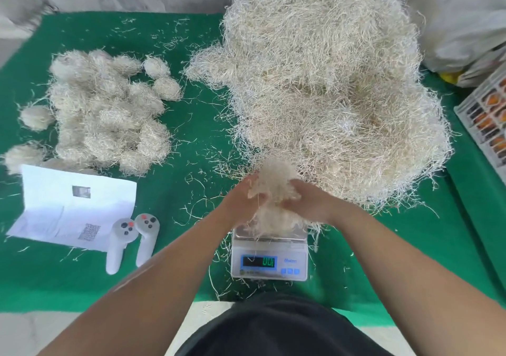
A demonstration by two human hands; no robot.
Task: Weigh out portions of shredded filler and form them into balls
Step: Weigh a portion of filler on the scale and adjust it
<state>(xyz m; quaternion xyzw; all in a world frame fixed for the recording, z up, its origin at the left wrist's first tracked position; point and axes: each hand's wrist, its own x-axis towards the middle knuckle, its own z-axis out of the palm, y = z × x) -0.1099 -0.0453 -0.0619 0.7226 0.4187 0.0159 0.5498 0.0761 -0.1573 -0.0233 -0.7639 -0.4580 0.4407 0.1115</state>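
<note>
A big heap of pale shredded filler [323,82] covers the right half of the green mat [178,273]. A small white digital scale [269,262] stands at the front centre, its green display lit. Over its pan, my left hand [242,199] and my right hand [308,202] grip a tuft of filler [276,180] between them, fingers curled into it. More filler [273,223] hangs down onto the pan. Several finished filler balls [109,114] lie piled at the left.
A white sheet of paper [68,205] and two white handheld controllers [131,240] lie at the front left. A plastic bag [471,21] and a white crate [487,120] stand at the right edge. Loose strands are scattered over the mat.
</note>
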